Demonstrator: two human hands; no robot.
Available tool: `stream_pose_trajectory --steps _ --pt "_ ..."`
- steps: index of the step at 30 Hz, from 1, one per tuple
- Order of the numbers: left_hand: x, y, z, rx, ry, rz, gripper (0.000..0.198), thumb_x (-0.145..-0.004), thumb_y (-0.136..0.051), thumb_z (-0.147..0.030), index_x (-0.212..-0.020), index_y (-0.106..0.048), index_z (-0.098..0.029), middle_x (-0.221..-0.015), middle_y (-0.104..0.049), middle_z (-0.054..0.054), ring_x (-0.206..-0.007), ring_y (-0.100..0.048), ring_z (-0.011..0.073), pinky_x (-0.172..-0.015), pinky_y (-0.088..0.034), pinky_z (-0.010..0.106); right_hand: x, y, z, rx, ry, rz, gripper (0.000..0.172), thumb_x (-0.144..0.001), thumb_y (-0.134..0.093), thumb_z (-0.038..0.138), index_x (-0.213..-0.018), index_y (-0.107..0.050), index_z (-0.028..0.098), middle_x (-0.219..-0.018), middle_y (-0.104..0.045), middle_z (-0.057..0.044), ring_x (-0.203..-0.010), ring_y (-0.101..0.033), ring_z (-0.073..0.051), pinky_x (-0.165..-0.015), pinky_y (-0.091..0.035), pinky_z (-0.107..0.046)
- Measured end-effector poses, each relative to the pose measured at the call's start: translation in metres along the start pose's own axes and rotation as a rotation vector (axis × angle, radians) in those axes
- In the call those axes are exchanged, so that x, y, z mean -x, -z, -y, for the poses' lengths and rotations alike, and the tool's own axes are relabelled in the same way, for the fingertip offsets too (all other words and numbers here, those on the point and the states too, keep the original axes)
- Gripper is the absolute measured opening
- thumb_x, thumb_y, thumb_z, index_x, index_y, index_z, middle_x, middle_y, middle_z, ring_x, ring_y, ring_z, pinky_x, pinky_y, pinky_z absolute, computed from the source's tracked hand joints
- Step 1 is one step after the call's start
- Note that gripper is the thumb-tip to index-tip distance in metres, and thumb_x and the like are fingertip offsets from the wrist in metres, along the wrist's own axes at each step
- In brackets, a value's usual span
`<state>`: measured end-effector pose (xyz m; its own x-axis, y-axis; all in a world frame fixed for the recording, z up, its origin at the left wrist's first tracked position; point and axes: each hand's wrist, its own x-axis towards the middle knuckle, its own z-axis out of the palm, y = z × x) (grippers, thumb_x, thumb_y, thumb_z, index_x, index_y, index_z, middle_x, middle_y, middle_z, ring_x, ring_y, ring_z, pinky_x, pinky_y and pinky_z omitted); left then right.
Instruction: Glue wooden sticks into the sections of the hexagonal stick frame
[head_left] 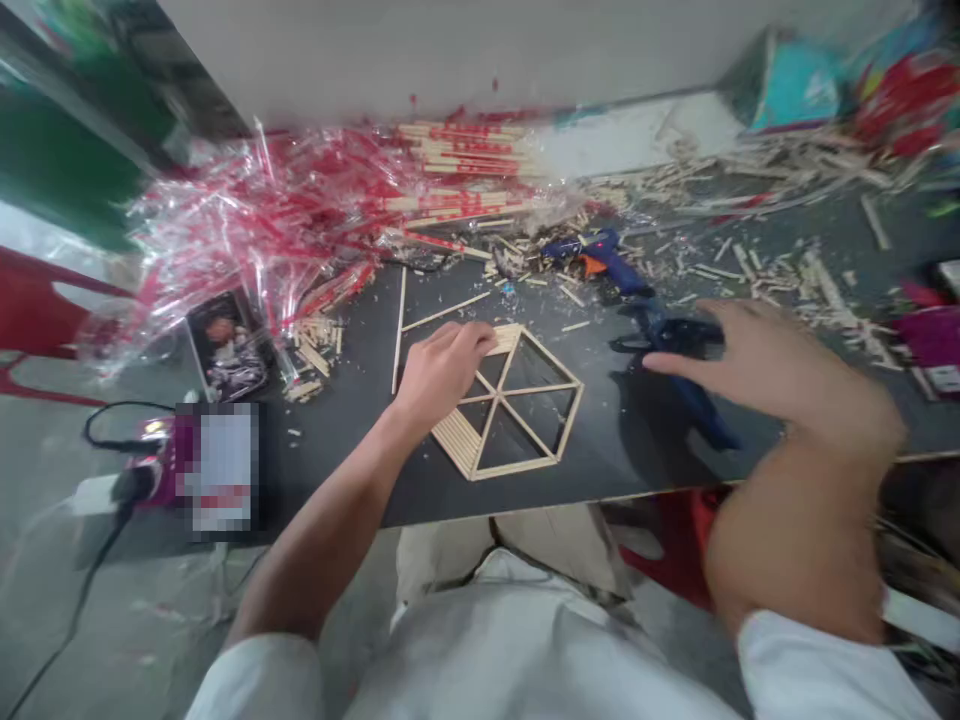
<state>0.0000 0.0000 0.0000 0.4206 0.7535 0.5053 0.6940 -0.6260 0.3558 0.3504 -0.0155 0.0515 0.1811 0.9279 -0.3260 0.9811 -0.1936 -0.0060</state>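
Note:
A flat hexagonal frame of thin wooden sticks (525, 465) lies on the dark table, with spokes meeting at its middle. Rows of sticks fill parts of its left side. My left hand (448, 362) is closed on the frame's upper left edge, fingers bent down and covering that corner. To the right, my right hand (757, 360) is blurred, its thumb and fingers apart. Just beside it is a dark blue hand tool (686, 370), smeared by motion; its kind is unclear. Two loose sticks (400, 330) lie left of and behind the frame.
A blue glue gun (600, 258) lies behind the frame among stick scraps. Wrapped chopsticks (465, 150) and crumpled red-and-clear wrappers (247, 220) cover the back left. A dark box (229, 345) and a purple power strip with plugs (161, 455) are at left. More offcuts (817, 290) lie at right.

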Motion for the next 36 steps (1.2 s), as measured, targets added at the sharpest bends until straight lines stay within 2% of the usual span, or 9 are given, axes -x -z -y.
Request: stream_pose_trajectory --steps 5,8,12,15,19,22,28,32,36 --pt "0.000 0.002 -0.005 0.109 0.048 0.013 0.013 -0.106 -0.057 -0.022 -0.107 -0.069 -0.017 -0.098 -0.080 0.006 -0.085 -0.075 0.0152 -0.072 -0.054 0.024 0.016 -0.027 -0.017 -0.009 0.072 -0.050 0.109 -0.080 -0.053 0.069 -0.163 -0.031 0.001 -0.162 -0.040 -0.029 -0.153 -0.037 -0.045 -0.125 -0.036 -0.052" --pt "-0.004 0.003 -0.005 0.253 0.105 -0.034 0.018 -0.106 -0.057 -0.022 -0.116 -0.071 -0.018 -0.102 -0.080 0.006 -0.085 -0.074 0.0139 -0.074 -0.055 0.024 0.026 -0.031 -0.020 0.025 0.097 -0.068 0.090 -0.090 -0.043 0.059 -0.158 -0.040 0.000 -0.154 -0.046 -0.030 -0.146 -0.045 -0.046 -0.122 -0.039 -0.052" --pt "-0.009 0.005 0.000 0.365 0.123 -0.148 0.013 -0.102 -0.064 -0.022 -0.102 -0.077 -0.020 -0.102 -0.076 0.006 -0.093 -0.070 0.0149 -0.082 -0.055 0.026 0.037 -0.031 -0.022 0.120 0.195 -0.144 0.074 -0.100 -0.032 0.047 -0.152 -0.047 -0.003 -0.141 -0.055 -0.032 -0.132 -0.053 -0.050 -0.114 -0.042 -0.056" --pt "-0.010 0.004 0.006 0.364 0.209 -0.260 0.012 -0.100 -0.066 -0.029 -0.097 -0.075 -0.020 -0.087 -0.066 0.002 -0.078 -0.061 0.0125 -0.072 -0.051 0.025 0.042 -0.024 -0.015 0.010 0.240 -0.183 0.062 -0.102 -0.033 0.042 -0.148 -0.052 0.003 -0.136 -0.060 -0.031 -0.128 -0.058 -0.045 -0.109 -0.044 -0.049" --pt "-0.011 0.003 0.010 0.486 0.379 -0.339 0.025 -0.099 -0.066 -0.043 -0.090 -0.066 -0.019 -0.073 -0.062 -0.002 -0.062 -0.054 0.0085 -0.061 -0.046 0.022 0.035 -0.004 0.015 -0.392 0.208 -0.160 0.035 -0.104 -0.038 0.043 -0.110 -0.062 0.019 -0.108 -0.071 -0.024 -0.100 -0.069 -0.034 -0.092 -0.049 -0.044" --pt "-0.013 0.003 0.008 0.694 0.480 -0.339 0.031 -0.097 -0.068 -0.047 -0.088 -0.061 -0.019 -0.074 -0.070 0.000 -0.056 -0.059 0.0070 -0.052 -0.046 0.020 0.020 0.008 0.051 -0.816 0.309 -0.043 0.047 -0.103 -0.037 0.064 -0.094 -0.058 0.023 -0.093 -0.072 -0.015 -0.080 -0.069 -0.026 -0.079 -0.052 -0.041" --pt "-0.015 0.005 0.005 0.897 0.495 -0.327 0.029 -0.091 -0.076 -0.036 -0.091 -0.052 -0.021 -0.084 -0.079 0.004 -0.057 -0.069 0.0084 -0.048 -0.053 0.018 0.002 0.017 0.113 -0.713 0.502 0.122 0.038 -0.098 -0.051 0.059 -0.083 -0.055 0.025 -0.080 -0.069 -0.007 -0.073 -0.064 -0.024 -0.073 -0.046 -0.037" --pt "-0.011 0.005 0.006 0.845 0.474 -0.224 0.029 -0.099 -0.065 -0.037 -0.120 -0.060 -0.018 -0.089 -0.080 0.004 -0.065 -0.074 0.0108 -0.052 -0.059 0.019 0.007 0.016 0.126 -0.689 0.555 0.132 0.039 -0.099 -0.047 0.060 -0.085 -0.055 0.023 -0.082 -0.068 -0.007 -0.074 -0.062 -0.023 -0.072 -0.045 -0.036" --pt "-0.007 0.004 0.002 0.687 0.421 -0.154 0.032 -0.108 -0.050 -0.037 -0.124 -0.069 -0.017 -0.090 -0.078 0.004 -0.070 -0.075 0.0104 -0.062 -0.064 0.020 0.010 0.013 0.130 -0.689 0.588 0.122 0.041 -0.098 -0.048 0.061 -0.087 -0.055 0.022 -0.082 -0.067 -0.007 -0.074 -0.061 -0.023 -0.073 -0.044 -0.036"
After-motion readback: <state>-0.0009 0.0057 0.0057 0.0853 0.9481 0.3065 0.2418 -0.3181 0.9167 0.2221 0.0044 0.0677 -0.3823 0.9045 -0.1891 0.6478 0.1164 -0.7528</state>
